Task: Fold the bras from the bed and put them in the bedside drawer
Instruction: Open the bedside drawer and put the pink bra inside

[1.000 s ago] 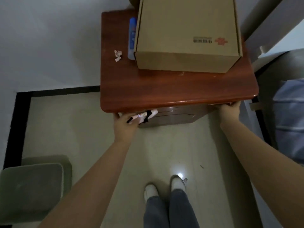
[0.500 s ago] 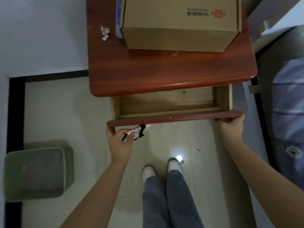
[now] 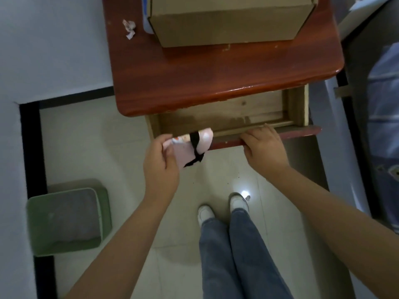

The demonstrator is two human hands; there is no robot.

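The folded pink bra (image 3: 194, 145), black strap across it, lies crosswise over the open drawer's (image 3: 237, 117) front-left edge, left hand (image 3: 160, 165) fingers pinching it, right hand (image 3: 264, 147) fingers curled over the drawer front.

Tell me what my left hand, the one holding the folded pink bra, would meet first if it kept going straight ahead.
Probably the drawer: your left hand points the bra over its red front edge, so the bare wooden bottom comes first. Depth is hard to judge; it might clip that edge.
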